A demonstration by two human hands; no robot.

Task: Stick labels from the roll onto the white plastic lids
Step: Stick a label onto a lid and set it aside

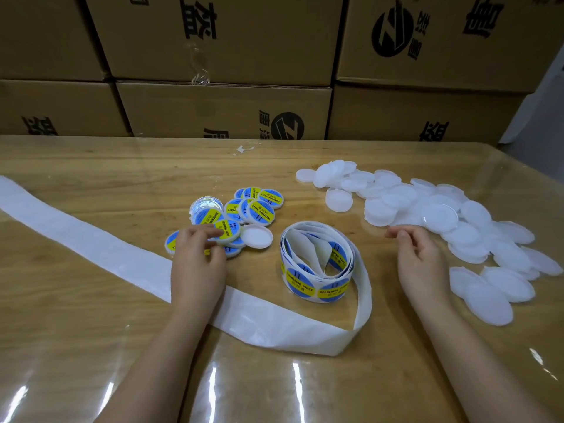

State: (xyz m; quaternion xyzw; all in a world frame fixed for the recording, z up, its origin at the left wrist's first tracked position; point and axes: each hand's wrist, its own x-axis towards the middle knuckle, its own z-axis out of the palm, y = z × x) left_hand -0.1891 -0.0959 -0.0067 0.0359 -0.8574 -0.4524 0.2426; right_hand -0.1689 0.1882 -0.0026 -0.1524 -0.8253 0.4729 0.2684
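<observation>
The left grip [198,257] lies palm down, its fingers stretched flat onto a round white plastic lid with a blue-and-yellow label [227,231], clasping nothing. The right grip [419,254] hovers released, fingers loosely curled. The left fingertips are blurred and hide the lids beneath. The loose roll of blue-and-yellow labels [302,285] stands between both grips. Plain white plastic lids [439,213] are heaped just beyond the right one.

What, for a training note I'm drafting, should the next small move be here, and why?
Probably the right hand picks one blank lid from the white pile. That hand is empty, its fingertips just short of the pile, while the left hand has its fingers on a labelled lid among the finished ones, so that one looks done. The label roll sits between the hands.
</observation>
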